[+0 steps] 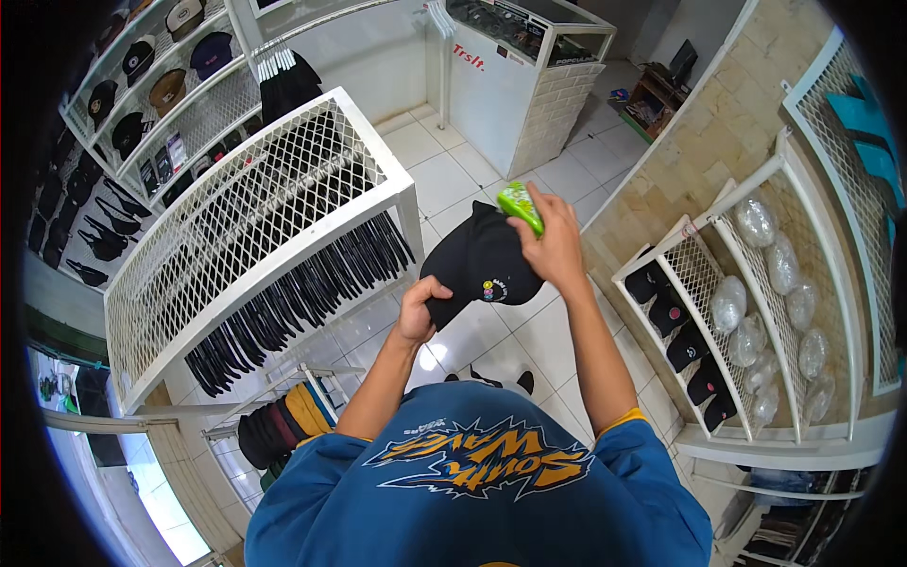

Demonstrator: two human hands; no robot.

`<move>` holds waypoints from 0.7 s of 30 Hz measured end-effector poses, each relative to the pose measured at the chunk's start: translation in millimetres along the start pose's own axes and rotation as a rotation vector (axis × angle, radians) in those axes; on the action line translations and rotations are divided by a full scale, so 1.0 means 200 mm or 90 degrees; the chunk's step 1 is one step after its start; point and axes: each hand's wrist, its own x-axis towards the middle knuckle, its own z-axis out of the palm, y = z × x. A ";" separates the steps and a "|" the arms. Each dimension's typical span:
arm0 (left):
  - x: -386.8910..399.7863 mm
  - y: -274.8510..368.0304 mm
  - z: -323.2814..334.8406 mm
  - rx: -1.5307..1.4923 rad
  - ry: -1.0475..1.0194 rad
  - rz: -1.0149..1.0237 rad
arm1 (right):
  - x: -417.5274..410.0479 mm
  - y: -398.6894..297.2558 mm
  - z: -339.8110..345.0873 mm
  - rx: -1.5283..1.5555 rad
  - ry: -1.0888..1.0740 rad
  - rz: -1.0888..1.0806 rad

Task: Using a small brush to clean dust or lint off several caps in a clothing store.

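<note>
A black baseball cap with a small colourful emblem on its panel is in front of me, above the tiled floor. My left hand grips the cap's brim, thumb on top. In my right hand is a bright green brush or similar block-shaped tool, held at the upper right edge of the cap's crown. Whether it touches the fabric cannot be told, and its underside is hidden.
A white mesh-topped rack with dark hanging garments stands at left. Caps fill a wall shelf beyond it. At right, a white rack holds caps and plastic-wrapped items. A display counter stands ahead.
</note>
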 end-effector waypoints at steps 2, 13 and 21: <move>-0.02 0.00 -0.03 0.034 0.094 0.013 | 0.02 0.07 -0.01 0.044 0.047 0.063; -0.06 0.13 0.14 0.042 0.031 0.030 | -0.01 0.25 -0.04 0.126 0.033 0.112; -0.01 0.12 0.09 -0.007 0.070 -0.004 | -0.14 0.35 -0.14 0.969 -0.208 0.216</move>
